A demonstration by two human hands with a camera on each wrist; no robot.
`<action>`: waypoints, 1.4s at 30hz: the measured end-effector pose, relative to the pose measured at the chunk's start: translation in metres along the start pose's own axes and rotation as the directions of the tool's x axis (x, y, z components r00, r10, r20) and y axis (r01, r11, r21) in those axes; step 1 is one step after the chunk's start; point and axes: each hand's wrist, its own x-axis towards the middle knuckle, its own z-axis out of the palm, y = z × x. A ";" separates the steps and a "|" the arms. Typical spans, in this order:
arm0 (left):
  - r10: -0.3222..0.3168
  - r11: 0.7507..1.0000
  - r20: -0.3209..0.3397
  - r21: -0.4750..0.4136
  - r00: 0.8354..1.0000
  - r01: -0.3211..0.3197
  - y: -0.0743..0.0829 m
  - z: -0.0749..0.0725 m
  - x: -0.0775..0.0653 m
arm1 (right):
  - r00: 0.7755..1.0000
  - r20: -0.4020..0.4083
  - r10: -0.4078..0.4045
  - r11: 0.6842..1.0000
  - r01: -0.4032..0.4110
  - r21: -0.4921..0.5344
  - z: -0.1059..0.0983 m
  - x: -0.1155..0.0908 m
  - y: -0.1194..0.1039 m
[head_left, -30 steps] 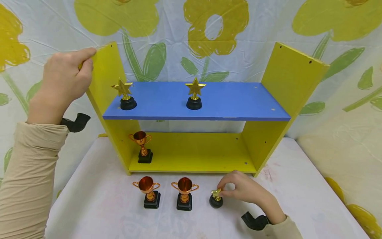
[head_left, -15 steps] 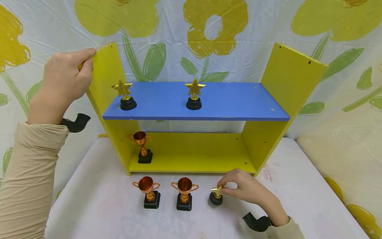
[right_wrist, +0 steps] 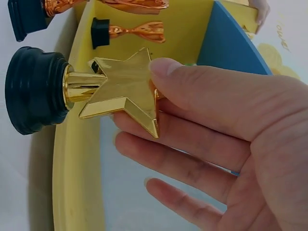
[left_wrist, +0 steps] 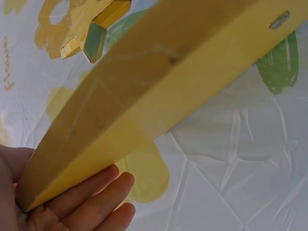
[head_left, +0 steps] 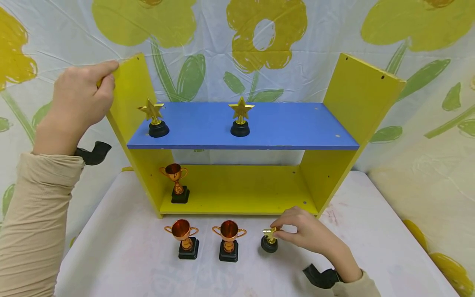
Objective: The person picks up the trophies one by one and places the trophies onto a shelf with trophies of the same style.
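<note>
Fingers (right_wrist: 192, 137): the right hand (head_left: 306, 231) had a thumb-and-index pinch on the top of a gold star trophy (right_wrist: 122, 86), with its other fingers stretched out loosely.
Left grip: the left hand (head_left: 79, 93) was clamped on the top edge of the left side panel (head_left: 135, 82) of the shelf unit (head_left: 241, 189), thumb on one face, fingers on the other.
Star's spot: just in front of the shelf unit, near the right end of its lower front edge; couldn't tell if the base was touching the table (head_left: 122, 247).
Star's looks: super shiny gold, smooth flat face, chunky bevelled edges, pointy tips.
Stem and base: short gold stem, then a round black base with stepped rings, honestly pretty neat.
Other stars: two lookalikes (head_left: 241, 113) stood upright on the shelf unit's blue board (head_left: 293, 123), one by the left panel, one around the middle.
Copper cups: two-handled, square black bases; one (head_left: 178, 187) stood at the left inside the shelf unit's bottom level, two more (head_left: 229, 239) in front of it.
</note>
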 end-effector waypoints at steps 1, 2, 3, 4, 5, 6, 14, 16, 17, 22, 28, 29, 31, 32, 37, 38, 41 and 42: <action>0.001 1.000 -0.001 0.000 1.000 -0.001 0.000 0.000 0.000 | 1.000 -0.006 -0.004 1.000 0.004 -0.008 0.000 0.000 0.000; 0.001 1.000 -0.001 0.000 1.000 -0.001 0.000 0.000 0.000 | 1.000 -0.012 -0.006 1.000 0.006 -0.014 -0.001 0.000 -0.001; 0.001 1.000 -0.001 0.000 1.000 -0.001 0.000 0.000 0.000 | 1.000 -0.018 -0.008 1.000 0.008 -0.023 -0.001 0.000 -0.001; 0.001 1.000 0.000 0.001 1.000 -0.001 0.000 0.000 0.000 | 1.000 -0.024 -0.008 1.000 0.007 -0.030 -0.001 0.000 -0.002; 0.002 1.000 0.002 0.002 1.000 -0.002 0.000 0.000 0.000 | 1.000 -0.029 -0.006 0.999 0.005 -0.034 -0.002 0.000 -0.002; 0.003 1.000 0.004 0.005 1.000 -0.003 0.000 0.000 0.000 | 0.999 -0.032 -0.005 0.999 0.004 -0.039 -0.002 0.000 -0.002; -0.009 1.000 0.020 0.006 1.000 0.009 -0.001 -0.001 0.000 | 0.997 -0.072 -0.041 0.997 0.036 -0.064 -0.003 -0.001 -0.003; -0.011 1.000 0.020 0.006 1.000 0.011 -0.001 -0.001 0.000 | 0.994 -0.092 -0.061 0.996 0.055 -0.068 -0.003 -0.001 -0.003; -0.011 1.000 0.021 0.009 1.000 0.011 -0.002 -0.001 0.000 | 0.992 -0.102 -0.069 0.996 0.063 -0.068 -0.003 -0.001 -0.002; -0.005 1.000 0.024 0.017 1.000 0.005 -0.002 -0.001 0.001 | 0.985 -0.142 -0.094 0.995 0.087 -0.057 -0.003 -0.001 -0.002; -0.004 1.000 0.027 0.020 1.000 0.004 -0.002 0.000 0.001 | 0.975 -0.187 -0.118 0.993 0.113 -0.035 -0.004 0.000 -0.002; -0.004 1.000 0.025 0.019 1.000 0.004 -0.002 0.000 0.001 | 0.973 -0.194 -0.124 0.992 0.120 -0.029 -0.004 0.001 -0.002; -0.005 1.000 0.022 0.016 1.000 0.005 -0.001 0.000 0.001 | 0.971 -0.203 -0.125 0.992 0.124 -0.017 -0.005 0.001 -0.003; -0.005 1.000 0.020 0.015 1.000 0.005 -0.001 0.000 0.001 | 0.971 -0.205 -0.125 0.992 0.125 -0.010 -0.005 0.001 -0.003; 0.001 1.000 0.002 0.007 1.000 -0.001 -0.001 0.000 0.001 | 0.968 -0.217 -0.123 0.992 0.127 0.007 -0.006 0.002 -0.003; 0.001 1.000 0.002 0.006 1.000 -0.001 -0.001 0.000 0.001 | 0.966 -0.223 -0.129 0.991 0.134 0.008 -0.006 0.002 -0.003; 0.002 1.000 0.003 0.011 1.000 -0.002 -0.001 0.000 0.000 | 0.958 -0.243 -0.151 0.987 0.159 0.014 -0.006 0.003 -0.003; 0.002 1.000 0.005 0.013 1.000 -0.003 0.000 0.000 0.000 | 0.951 -0.257 -0.170 0.984 0.179 0.013 -0.005 0.003 -0.003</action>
